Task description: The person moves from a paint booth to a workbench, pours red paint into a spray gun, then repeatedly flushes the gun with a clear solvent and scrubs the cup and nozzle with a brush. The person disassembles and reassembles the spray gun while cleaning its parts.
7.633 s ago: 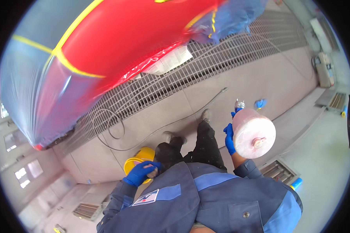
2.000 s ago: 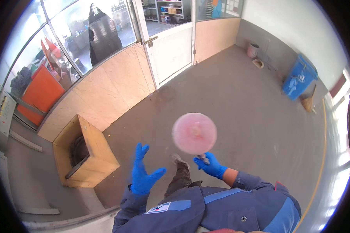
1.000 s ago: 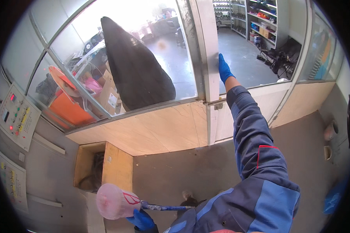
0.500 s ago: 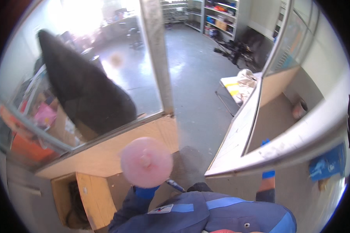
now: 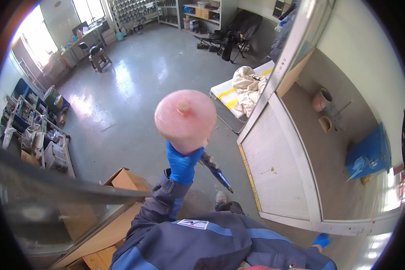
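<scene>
My left hand (image 5: 183,164), in a blue glove, is closed round what looks like a spray gun (image 5: 217,172) with a large pinkish cup. The cup's round lid (image 5: 184,114) with its small knob faces up and hides much of the grip. A dark, stained part of the gun sticks out to the right of the glove. Low at the right, my right hand (image 5: 321,240), also blue-gloved, hangs near the lower end of a white-framed door (image 5: 289,166). It is small and smeared, so its fingers cannot be made out.
A folding bed (image 5: 226,95) with crumpled cloth stands beyond the door, a folding chair (image 5: 236,33) behind it. Left are a cardboard box (image 5: 129,180) and a cluttered rack (image 5: 13,118). A blue bin (image 5: 369,150) and a bucket (image 5: 321,100) stand right of the door.
I have moved forward into the doorway; the glazed partition has slid back to the lower left. My left hand with the spray gun is higher in view; my right hand is lower.
</scene>
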{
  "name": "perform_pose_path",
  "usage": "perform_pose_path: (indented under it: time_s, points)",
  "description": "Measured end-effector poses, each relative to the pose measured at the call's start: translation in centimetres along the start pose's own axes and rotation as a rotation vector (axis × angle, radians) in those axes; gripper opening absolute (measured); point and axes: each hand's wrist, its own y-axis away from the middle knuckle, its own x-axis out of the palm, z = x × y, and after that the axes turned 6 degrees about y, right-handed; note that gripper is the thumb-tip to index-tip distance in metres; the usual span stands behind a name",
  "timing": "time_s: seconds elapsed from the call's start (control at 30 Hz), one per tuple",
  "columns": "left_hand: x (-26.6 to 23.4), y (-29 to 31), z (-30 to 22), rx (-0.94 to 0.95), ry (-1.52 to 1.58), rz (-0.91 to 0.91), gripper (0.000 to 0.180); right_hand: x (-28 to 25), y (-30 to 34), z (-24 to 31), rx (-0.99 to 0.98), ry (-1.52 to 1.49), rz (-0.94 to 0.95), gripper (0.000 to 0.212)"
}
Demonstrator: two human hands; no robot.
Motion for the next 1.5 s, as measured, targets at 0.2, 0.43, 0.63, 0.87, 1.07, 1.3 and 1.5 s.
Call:
perform_pose_path:
  time_s: [0.2,0.43,0.63,0.87,1.07,1.3,1.5]
  points:
    - [-2.8,-13.7,3.1,0.119,-0.096,-0.213,0.068,12.2,-1.0,-30.7,0.619,1.563,0.481,0.050]
    - [-12.5,-30.2,3.3,-0.022,-0.073,-0.408,0.067,47.9,7.5,-60.3,0.078,1.982,1.700,0.037]
    - [-22.1,-46.2,1.7,0.211,-0.294,-0.452,0.073,76.1,11.8,-70.1,0.558,1.340,1.004,0.024]
    - [-34.9,-62.5,-0.4,0.208,-0.174,-0.639,0.069,89.4,14.3,-79.1,0.506,1.809,0.909,0.012]
    - [-47.6,-79.5,-0.9,0.441,-0.224,-0.753,0.061,104.5,23.9,-99.3,0.402,2.283,1.233,0.012]
    - [-60.3,-96.4,-7.8,0.570,-0.196,-0.903,0.067,136.6,49.0,-125.9,0.018,1.963,1.905,0.019]
    - [-73.8,-106.1,-10.8,0.601,-0.041,-0.817,0.069,157.9,96.8,-137.5,0.203,0.960,2.290,0.030]
